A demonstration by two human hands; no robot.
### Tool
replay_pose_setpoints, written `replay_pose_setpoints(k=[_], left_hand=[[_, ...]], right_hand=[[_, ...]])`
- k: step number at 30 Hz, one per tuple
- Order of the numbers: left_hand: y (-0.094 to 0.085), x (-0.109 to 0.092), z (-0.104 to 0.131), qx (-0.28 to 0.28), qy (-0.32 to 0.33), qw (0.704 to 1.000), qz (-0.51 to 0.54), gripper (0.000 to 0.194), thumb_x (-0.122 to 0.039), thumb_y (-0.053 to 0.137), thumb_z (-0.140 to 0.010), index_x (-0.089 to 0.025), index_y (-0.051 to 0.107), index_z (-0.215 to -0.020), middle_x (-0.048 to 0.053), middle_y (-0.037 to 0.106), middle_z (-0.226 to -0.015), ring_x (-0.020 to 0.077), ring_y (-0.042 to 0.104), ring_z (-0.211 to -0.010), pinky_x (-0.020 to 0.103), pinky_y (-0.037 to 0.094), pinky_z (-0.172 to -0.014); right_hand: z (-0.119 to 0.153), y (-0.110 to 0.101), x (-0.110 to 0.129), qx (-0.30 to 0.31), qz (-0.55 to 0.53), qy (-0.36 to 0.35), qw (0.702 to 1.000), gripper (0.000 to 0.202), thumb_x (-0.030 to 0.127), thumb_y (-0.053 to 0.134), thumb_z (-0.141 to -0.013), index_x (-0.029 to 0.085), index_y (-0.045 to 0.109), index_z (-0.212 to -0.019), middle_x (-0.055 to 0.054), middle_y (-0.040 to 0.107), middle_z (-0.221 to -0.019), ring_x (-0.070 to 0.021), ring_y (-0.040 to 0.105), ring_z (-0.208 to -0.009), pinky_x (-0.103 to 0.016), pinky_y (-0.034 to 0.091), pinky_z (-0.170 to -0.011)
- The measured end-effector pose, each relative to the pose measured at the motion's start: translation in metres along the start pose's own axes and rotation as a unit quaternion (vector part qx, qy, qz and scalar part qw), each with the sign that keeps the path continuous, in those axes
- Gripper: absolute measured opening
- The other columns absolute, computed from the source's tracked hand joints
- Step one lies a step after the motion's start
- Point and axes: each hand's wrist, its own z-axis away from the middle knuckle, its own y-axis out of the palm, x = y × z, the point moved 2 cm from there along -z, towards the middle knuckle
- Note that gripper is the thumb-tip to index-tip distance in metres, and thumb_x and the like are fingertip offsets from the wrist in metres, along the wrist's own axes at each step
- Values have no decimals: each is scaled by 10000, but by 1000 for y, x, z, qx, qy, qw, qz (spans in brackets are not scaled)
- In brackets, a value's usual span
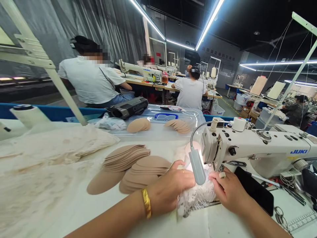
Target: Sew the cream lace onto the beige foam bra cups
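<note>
Toward the bench's near edge, our left hand curls on white lace, grip unclear; our right hand pinches its margin: likely soft, best held there.

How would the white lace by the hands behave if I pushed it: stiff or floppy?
The white lace is probably floppy, since it lies rumpled between the left hand and right hand. It looks light, given its open weave. Those openings might snag if dragged.
</note>
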Motion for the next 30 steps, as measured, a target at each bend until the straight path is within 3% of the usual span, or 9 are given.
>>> replay_pose_setpoints(k=[3,7,10,12,19,23,25,27,30], left_hand=[[-2,-2,6,12,-29,999,9,163,-187,666,-832,-281,697,-962,4,741,-999,262,666,-947,511,302,-1099],[1,-12,9,-1,-128,989,-78,248,-362,732,-857,-248,717,-1077,99,699,-1079,359,630,-1013,614,330,-1045],[5,-22,6,26,-157,981,-111,237,-412,714,-893,-192,709,-982,140,695,-1047,395,612,-1042,624,361,-1022],[3,-28,7,40,-162,981,-98,245,-431,722,-903,-192,696,-952,133,696,-1035,399,606,-1061,619,363,-1023],[-22,-35,19,61,-89,993,51,521,-330,860,-804,-276,634,-1270,59,683,-1278,346,598,-1166,508,303,-1043],[-17,-34,15,54,-51,996,47,210,-145,646,-907,-254,666,-1087,35,714,-1156,295,634,-1050,460,293,-971],[-13,-32,12,26,-39,999,22,209,-74,585,-888,-238,666,-989,47,720,-1111,289,636,-994,463,282,-966],[-10,-31,10,5,-22,1000,18,233,-40,586,-850,-232,662,-958,45,734,-1099,281,646,-963,459,274,-964],[-5,-29,8,1,0,1000,30,288,-5,588,-828,-246,667,-964,11,755,-1012,251,666,-895,450,271,-961]], right_hand=[[0,-4,11,31,-13,-42,999,169,224,493,-1081,240,578,-1226,-55,729,-1047,-244,620,-920,-382,483,-849],[-2,1,23,82,-15,-79,993,318,462,674,-1051,231,574,-1245,-57,705,-1079,-244,627,-994,-354,479,-872],[-1,13,20,111,50,-65,990,84,238,594,-1068,225,612,-987,-29,655,-921,-220,587,-884,-315,450,-786],[0,17,14,109,91,-61,988,245,63,476,-1017,218,590,-865,-26,615,-845,-209,540,-799,-308,411,-722],[-1,-9,-3,38,73,-33,996,283,21,512,-947,219,711,-977,-63,662,-905,-237,546,-879,-327,452,-786],[-5,-27,-1,142,-3,-2,990,271,128,552,-1048,248,743,-897,-39,715,-910,-221,580,-870,-331,475,-806],[-7,-32,2,176,-72,10,982,224,260,611,-1076,261,763,-911,-20,749,-905,-214,612,-863,-328,489,-806],[-8,-33,3,169,-128,24,977,235,367,601,-1098,270,787,-991,-22,781,-949,-214,652,-889,-322,510,-805],[-9,-21,3,145,-132,36,980,294,337,506,-1135,281,793,-1096,-36,805,-1020,-219,689,-943,-338,530,-853]])
